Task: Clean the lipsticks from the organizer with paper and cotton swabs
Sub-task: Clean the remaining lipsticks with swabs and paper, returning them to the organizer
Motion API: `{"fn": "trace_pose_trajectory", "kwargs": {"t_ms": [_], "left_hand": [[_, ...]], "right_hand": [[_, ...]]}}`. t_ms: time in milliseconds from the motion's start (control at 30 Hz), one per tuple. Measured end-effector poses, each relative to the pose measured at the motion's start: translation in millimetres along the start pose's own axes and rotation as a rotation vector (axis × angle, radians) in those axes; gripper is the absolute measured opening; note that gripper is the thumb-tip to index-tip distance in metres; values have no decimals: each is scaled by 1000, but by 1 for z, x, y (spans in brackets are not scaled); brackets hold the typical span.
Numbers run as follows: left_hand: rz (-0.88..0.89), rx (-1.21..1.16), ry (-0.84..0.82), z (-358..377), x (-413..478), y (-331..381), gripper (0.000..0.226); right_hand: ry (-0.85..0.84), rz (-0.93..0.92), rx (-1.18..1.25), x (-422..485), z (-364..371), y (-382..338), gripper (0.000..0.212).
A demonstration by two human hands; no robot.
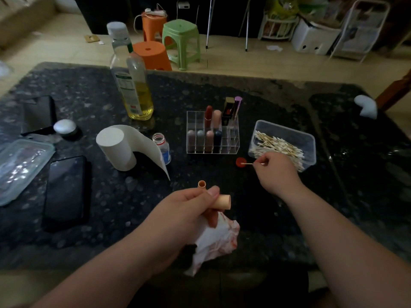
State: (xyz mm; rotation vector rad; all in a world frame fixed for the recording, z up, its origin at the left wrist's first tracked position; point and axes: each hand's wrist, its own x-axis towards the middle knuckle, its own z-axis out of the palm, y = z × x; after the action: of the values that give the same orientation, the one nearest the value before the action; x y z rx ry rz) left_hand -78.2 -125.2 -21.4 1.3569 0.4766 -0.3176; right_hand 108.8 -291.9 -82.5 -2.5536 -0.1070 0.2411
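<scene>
Your left hand (189, 203) curls round a peach lipstick (222, 201), in two parts, and stained paper (219, 238); your right hand (274, 172) pinches a swab (248, 163), tip on a red disc (240, 165), just before the organizer (213, 150)

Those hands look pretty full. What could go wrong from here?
1. The left hand grips two peach lipstick pieces and the stained paper at once; a piece could slip and roll across the table.
2. The small bottle stands uncapped beside the paper roll; tugging its loose sheet might tip the bottle.
3. The cotton swab, pinched by the right hand, touches a red disc; it may smear the table.
</scene>
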Motion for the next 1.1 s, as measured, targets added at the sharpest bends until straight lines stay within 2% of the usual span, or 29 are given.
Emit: {"fn": "trace_pose_trajectory", "kwargs": {"t_ms": [100, 267, 400, 567, 867, 1000, 1100], "left_hand": [[-16, 26, -27, -1, 1, -2, 63], [-20, 54, -36, -2, 0, -1, 52], [-23, 9, -32, -2, -2, 1, 57], [-23, 7, -30, -4, -1, 1, 38], [-41, 26, 14, -3, 2, 0, 12], [-115, -108, -28, -3, 0, 3, 16], [-207, -423, -122, -3, -2, 6, 19]], "right_hand": [[-7, 15, 7, 1, 4, -3, 23], [-38, 42, -12, 1, 6, -5, 30], [-131, 63, -27, -1, 3, -10, 25], [-63, 42, 13, 2, 4, -8, 23], [-65, 24, 22, 3, 7, -7, 19], [-52, 1, 50, 2, 6, -10, 14], [-4, -7, 55, 1, 2, -12, 26]]}}
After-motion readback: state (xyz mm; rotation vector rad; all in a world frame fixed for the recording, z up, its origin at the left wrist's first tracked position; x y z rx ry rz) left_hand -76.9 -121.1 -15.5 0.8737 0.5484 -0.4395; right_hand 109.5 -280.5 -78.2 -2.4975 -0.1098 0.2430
